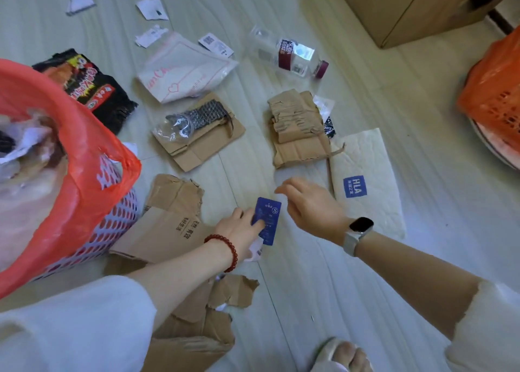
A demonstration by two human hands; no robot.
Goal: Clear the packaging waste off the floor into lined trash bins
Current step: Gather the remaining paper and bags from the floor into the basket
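Head view. Nearest the camera, a sandalled foot [342,354] stood on the floor [422,152] at the lower edge of the frame, with torn cardboard pieces [197,309] lying just to its left.

The left hand [239,231], wearing a red bead bracelet [225,252], held a blue card packet [266,221]. Its fingers [257,225] were curled onto the packet's face, and a scrap of white paper [254,252] showed under the palm. The packet's long axis ran away from the person, tilted slightly right. It was flat, rectangular and dark blue, with a white circled letter near its far end.

The right hand [309,205], with a watch [357,235] on the wrist, hovered just right of the packet and held nothing; its fingers were loosely bent and relaxed. The left hand was therefore the nearer and already had the packet.

The lined trash bin [84,202], a perforated basket with a red plastic liner, stood directly left of the left hand and near it. Judgement: the coming move is probably a short carry leftward and up over the liner's rim.

Other waste lay farther out: a folded cardboard stack [301,129] beyond the right hand, a white padded mailer [365,180] to its right, a clear bottle [289,53] and a black noodle wrapper [92,87]. A second orange-lined bin [495,95] stood at the floor's right edge.
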